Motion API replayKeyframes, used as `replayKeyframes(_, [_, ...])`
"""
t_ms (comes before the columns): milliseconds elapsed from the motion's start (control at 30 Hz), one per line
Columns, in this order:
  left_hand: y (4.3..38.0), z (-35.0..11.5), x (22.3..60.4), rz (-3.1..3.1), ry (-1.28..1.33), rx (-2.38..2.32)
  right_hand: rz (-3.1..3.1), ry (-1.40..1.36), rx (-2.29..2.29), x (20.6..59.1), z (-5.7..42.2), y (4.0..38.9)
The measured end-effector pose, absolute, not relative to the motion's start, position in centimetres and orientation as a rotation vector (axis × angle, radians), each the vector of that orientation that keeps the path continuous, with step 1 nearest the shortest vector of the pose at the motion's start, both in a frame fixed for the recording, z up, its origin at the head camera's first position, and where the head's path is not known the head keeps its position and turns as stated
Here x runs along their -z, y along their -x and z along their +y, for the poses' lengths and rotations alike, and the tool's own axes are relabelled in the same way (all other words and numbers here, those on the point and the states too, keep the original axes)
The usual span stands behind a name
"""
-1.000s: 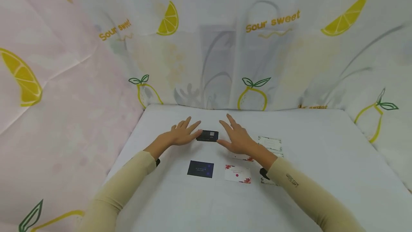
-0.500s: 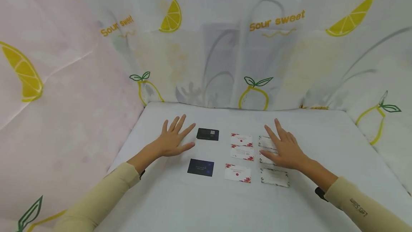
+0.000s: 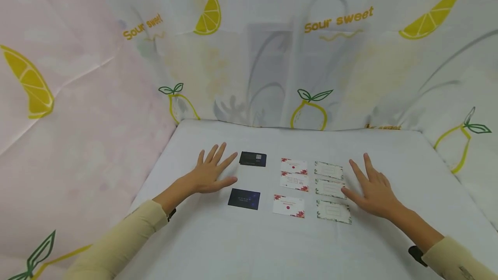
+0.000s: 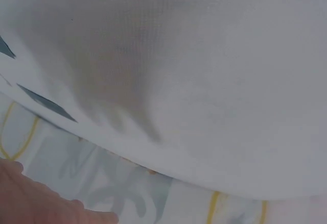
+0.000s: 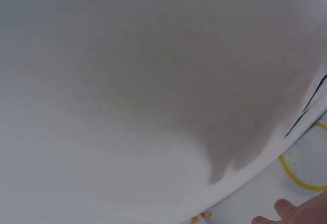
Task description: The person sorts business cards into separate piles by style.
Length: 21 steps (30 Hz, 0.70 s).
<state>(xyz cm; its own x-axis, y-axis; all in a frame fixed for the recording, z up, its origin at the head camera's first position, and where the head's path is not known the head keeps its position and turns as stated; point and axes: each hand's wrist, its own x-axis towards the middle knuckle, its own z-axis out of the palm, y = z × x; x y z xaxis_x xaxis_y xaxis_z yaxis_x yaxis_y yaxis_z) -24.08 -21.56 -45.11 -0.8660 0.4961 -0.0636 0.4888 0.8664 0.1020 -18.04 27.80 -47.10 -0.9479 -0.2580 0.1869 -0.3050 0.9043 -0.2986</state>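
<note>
Okay, looks like sorting or laying out cards by design, probably the pause once they're placed, both hands drawing no card along. Left hand [image 3: 208,176]: fingers straight and fanned wide, nothing held. Right hand [image 3: 375,195]: fingers spread too, nothing held. Dark pair [image 3: 253,159] is just beside the left forefinger tip; single dark card [image 3: 244,198] is just nearer than the left thumb tip. Red cards [image 3: 289,206], three, sit between the two hands' fingers. Green cards [image 3: 333,211], three, run just left of the right fingers; the right thumb tip overlaps the middle one's edge in the head view, contact can't tell. If anything needs straightening, the next move would call for one fingertip lowered onto a card, else nothing but withdrawing.

Only the head view gives the full layout. Left wrist adds a finger shadow [image 4: 112,81] on the cloth [image 4: 245,91], suggesting that hand is raised; dark slivers only there. Right wrist: similar shadow, thin dark edges, too slim to identify.
</note>
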Motion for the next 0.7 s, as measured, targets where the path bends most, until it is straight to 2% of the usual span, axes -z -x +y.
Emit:
replayKeyframes(300, [23.0, -21.6, 45.2, 2.982, -0.85, -0.072, -2.915, -0.402, -0.511, 47.7, 28.5, 16.8])
replayKeyframes(700, [21.7, -20.9, 45.8, 2.905, -1.011, -0.138, -2.949, -0.558, -0.489, 47.5, 25.1, 16.1])
